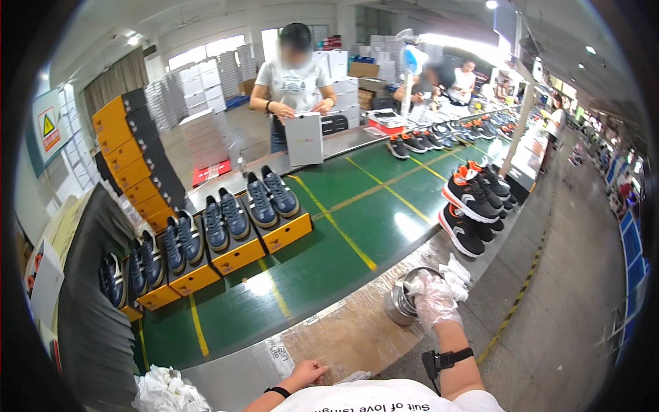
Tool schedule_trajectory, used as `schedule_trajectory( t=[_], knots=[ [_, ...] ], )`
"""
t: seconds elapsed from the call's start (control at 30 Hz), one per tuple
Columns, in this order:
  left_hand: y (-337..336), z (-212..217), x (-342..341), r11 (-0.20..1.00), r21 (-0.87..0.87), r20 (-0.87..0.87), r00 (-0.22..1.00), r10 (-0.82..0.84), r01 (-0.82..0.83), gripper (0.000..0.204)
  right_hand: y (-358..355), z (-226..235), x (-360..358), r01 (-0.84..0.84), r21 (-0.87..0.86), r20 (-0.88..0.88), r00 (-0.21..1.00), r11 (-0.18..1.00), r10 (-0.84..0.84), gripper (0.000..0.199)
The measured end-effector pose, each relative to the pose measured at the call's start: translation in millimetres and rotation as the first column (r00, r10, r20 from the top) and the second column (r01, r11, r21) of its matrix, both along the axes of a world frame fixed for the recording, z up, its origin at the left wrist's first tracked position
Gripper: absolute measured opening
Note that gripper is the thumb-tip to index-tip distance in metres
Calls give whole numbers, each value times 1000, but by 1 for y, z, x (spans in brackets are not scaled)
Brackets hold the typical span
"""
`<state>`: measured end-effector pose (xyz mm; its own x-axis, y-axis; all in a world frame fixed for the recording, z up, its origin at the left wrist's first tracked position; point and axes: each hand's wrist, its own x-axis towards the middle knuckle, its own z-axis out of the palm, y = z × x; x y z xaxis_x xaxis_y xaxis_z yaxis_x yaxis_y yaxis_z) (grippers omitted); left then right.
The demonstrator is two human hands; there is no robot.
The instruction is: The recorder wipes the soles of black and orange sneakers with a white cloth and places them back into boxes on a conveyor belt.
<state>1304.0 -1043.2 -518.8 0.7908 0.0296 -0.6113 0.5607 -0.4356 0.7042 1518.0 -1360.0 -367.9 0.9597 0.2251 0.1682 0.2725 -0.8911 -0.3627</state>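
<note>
My right hand [436, 296], in a clear plastic glove, is at the mouth of a round metal pot [400, 307]. Its fingers reach over the rim into the opening, so their tips are hidden. Crumpled white cloth or tissue [456, 277] lies against the far side of this hand. Bare and loosely curled, my left hand [310, 371] rests at the near edge of a brown cardboard sheet [357, 336] covered with clear film. Nothing shows in its fingers.
Across the green conveyor belt [329, 275], pairs of blue shoes [233, 213] stand on orange boxes [237, 257]. Black-orange sneakers [467, 199] are stacked ahead right. White crumpled paper [168, 391] lies near left. Opposite, a person [294, 89] holds a grey box [305, 139].
</note>
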Motion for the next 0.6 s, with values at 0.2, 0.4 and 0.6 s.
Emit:
schedule_trajectory(
  t=[0.2,0.4,0.6],
  knots=[
    [-8,11,3,1000,-2,-12,1000,24,-24,36,-10,-7,2,-12,-59,14,1000,998,12,43],
    [-15,24,11,1000,22,-33,999,4,-3,33,-13,6,1,-6,-36,-47,999,999,5,44],
    [-13,20,12,995,92,-21,999,-26,28,33,-12,-2,5,0,-101,36,999,995,4,39]
  ],
)
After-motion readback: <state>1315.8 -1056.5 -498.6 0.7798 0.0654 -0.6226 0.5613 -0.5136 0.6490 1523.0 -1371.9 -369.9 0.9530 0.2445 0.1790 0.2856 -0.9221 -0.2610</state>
